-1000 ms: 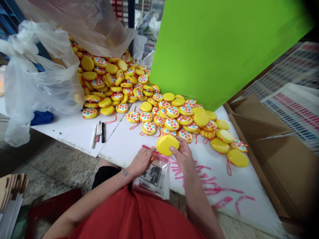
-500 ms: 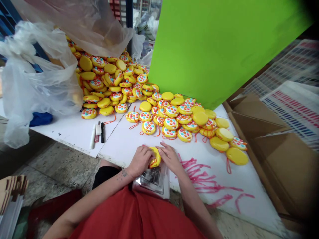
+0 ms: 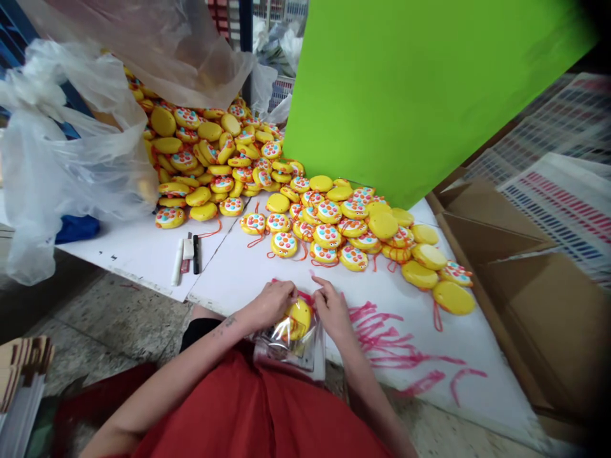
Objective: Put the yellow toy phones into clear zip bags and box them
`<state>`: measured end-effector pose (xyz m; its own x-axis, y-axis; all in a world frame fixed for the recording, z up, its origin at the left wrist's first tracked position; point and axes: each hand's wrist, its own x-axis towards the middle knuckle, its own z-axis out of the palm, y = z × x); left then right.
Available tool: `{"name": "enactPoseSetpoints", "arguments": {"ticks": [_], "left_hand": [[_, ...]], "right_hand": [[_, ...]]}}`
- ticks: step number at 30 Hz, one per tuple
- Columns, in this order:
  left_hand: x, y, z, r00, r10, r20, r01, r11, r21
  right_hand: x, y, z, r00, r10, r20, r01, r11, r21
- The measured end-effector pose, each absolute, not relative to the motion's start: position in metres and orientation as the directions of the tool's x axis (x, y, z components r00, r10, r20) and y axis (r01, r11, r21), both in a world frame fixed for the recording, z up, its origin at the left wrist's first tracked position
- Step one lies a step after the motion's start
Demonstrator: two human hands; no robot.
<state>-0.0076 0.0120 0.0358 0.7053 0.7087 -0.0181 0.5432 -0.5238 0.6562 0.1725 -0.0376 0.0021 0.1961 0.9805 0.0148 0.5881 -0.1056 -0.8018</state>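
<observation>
A round yellow toy (image 3: pixel 300 317) lies in a clear plastic bag (image 3: pixel 281 337) at the front edge of the table, its plain back facing up. A pink strip (image 3: pixel 305 296) runs along the bag's upper edge. My left hand (image 3: pixel 274 302) is closed on the upper left of the bag, beside the toy. At the upper right corner, my right hand (image 3: pixel 331 308) has curled fingers against the bag near the pink strip's end, with the index finger reaching out. More clear bags lie in a stack (image 3: pixel 317 369) beneath.
Several yellow toys with coloured dots and orange cords form a heap (image 3: pixel 329 235) beyond my hands. Pink strips (image 3: pixel 382 337) lie at right. Markers (image 3: pixel 178 262) lie at left. A green panel (image 3: pixel 405 95), a cardboard box (image 3: pixel 534 305) and a large plastic bag (image 3: pixel 81 159) surround the table.
The yellow toy was between my hands on top of the bags; now it is inside a clear bag. My hands have shifted to the bag's upper edge, where a pink strip now shows.
</observation>
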Motion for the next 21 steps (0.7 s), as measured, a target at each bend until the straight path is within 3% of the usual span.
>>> {"name": "enactPoseSetpoints", "arguments": {"ticks": [4, 7, 11, 16, 21], "left_hand": [[-0.008, 0.005, 0.031, 0.685, 0.727, -0.037, 0.59, -0.526, 0.612], [-0.009, 0.002, 0.031, 0.652, 0.756, -0.06, 0.621, -0.488, 0.614], [-0.012, 0.002, 0.038, 0.66, 0.749, -0.062, 0.603, -0.478, 0.639], [-0.015, 0.002, 0.043, 0.675, 0.737, -0.032, 0.561, -0.484, 0.671], [-0.017, 0.002, 0.039, 0.665, 0.746, -0.023, 0.549, -0.468, 0.693]], "right_hand": [[0.171, -0.039, 0.008, 0.185, 0.983, -0.008, 0.538, -0.108, -0.836], [0.173, -0.045, 0.02, 0.225, 0.974, 0.022, 0.687, -0.143, -0.712], [0.175, -0.056, 0.031, 0.241, 0.967, -0.089, 0.813, -0.251, -0.526], [0.18, -0.071, 0.022, 0.064, 0.985, -0.158, 0.812, -0.143, -0.565], [0.183, -0.078, 0.015, 0.098, 0.988, -0.119, 0.738, -0.152, -0.657]]}}
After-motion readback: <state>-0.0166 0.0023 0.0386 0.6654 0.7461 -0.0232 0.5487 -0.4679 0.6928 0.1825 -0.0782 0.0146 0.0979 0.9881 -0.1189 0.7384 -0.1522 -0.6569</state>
